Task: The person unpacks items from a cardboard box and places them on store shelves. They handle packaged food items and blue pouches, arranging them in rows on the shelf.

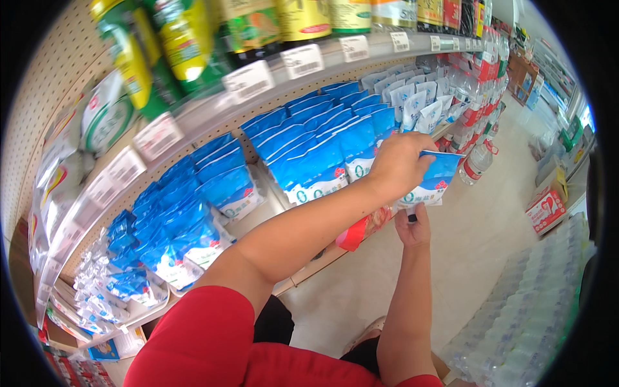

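Observation:
My left hand (pixel 401 162) grips the upper edge of a blue-and-white plastic pouch of salt (pixel 429 186), which stands out in front of the shelf. Below it, my right hand (pixel 414 225) holds the pouch's bottom edge, with a small dark item at the fingers that I cannot make out. Behind my left hand, rows of similar blue pouches (pixel 309 155) stand upright on the shelf. More blue pouches (pixel 179 242) fill the left part, some leaning. A red packet (pixel 365 227) shows under my left forearm, near the shelf's front.
Bottles (pixel 302 19) line the shelf above, with price tags (pixel 302 61) along its edge. Small white pouches (pixel 418 106) stand farther right, beside stacked water bottles (pixel 483 87). A large bottle (pixel 476 164) stands on the floor. Wrapped clear bottles (pixel 527 300) and a red box (pixel 545 210) lie right.

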Action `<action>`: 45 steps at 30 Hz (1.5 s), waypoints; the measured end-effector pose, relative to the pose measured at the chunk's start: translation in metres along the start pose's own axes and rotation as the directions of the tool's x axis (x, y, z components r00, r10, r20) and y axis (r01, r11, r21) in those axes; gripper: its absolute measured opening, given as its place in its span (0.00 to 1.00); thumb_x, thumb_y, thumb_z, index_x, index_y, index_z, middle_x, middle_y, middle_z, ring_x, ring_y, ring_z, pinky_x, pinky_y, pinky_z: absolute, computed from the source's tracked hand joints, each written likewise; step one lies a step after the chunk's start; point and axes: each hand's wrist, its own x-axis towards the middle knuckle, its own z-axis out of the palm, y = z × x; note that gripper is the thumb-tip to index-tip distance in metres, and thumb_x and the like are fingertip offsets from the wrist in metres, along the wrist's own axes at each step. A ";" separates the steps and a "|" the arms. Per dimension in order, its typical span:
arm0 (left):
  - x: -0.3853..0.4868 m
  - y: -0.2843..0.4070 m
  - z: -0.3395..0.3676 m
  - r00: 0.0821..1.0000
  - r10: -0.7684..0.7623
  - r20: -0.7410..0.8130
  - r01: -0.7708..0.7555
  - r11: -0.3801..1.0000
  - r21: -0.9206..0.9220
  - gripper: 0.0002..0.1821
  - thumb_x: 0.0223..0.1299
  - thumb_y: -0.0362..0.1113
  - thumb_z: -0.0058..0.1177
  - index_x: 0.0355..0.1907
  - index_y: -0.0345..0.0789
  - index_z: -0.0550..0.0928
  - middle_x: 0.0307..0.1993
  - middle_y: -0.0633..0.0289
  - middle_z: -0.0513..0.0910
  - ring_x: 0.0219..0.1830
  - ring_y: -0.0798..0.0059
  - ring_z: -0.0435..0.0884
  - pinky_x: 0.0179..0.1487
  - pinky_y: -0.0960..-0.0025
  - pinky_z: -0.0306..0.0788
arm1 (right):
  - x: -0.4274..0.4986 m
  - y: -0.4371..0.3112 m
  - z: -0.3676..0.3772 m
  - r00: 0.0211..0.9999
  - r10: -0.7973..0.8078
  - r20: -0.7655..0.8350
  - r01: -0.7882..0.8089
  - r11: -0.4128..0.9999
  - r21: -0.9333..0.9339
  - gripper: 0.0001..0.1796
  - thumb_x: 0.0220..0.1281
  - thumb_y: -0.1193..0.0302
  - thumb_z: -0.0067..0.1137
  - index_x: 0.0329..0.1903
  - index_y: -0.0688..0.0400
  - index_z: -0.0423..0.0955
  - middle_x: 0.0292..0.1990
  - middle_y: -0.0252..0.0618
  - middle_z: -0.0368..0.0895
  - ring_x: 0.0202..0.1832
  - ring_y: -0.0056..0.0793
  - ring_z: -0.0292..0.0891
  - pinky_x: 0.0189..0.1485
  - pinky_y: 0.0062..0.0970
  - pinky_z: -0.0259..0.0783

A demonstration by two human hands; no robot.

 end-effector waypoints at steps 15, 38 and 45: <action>-0.163 0.028 -0.063 0.467 -0.880 0.081 0.471 0.170 -0.866 0.24 0.73 0.53 0.46 0.56 0.33 0.73 0.47 0.57 0.81 0.43 0.68 0.83 0.42 0.63 0.80 | -0.162 0.024 0.164 0.938 0.188 -0.290 -0.314 0.815 -0.487 0.16 0.65 0.60 0.64 0.42 0.60 0.77 0.31 0.32 0.81 0.21 0.17 0.68 0.21 0.18 0.59; 0.110 -0.207 -0.110 0.336 -0.878 -0.342 0.539 0.477 -0.694 0.20 0.69 0.35 0.45 0.62 0.33 0.69 0.54 0.50 0.75 0.51 0.56 0.79 0.51 0.54 0.77 | -0.139 -0.016 0.173 0.923 0.294 -0.246 -0.384 0.705 -0.597 0.15 0.66 0.63 0.63 0.48 0.60 0.83 0.37 0.37 0.86 0.35 0.17 0.78 0.31 0.18 0.70; 0.088 -0.179 -0.161 0.512 -0.795 -0.325 0.447 0.570 -0.689 0.18 0.65 0.31 0.52 0.58 0.34 0.73 0.53 0.49 0.76 0.53 0.56 0.77 0.64 0.54 0.68 | -0.139 -0.019 0.180 0.937 0.263 -0.230 -0.349 0.658 -0.667 0.14 0.65 0.65 0.62 0.47 0.60 0.83 0.36 0.36 0.86 0.37 0.18 0.79 0.31 0.20 0.71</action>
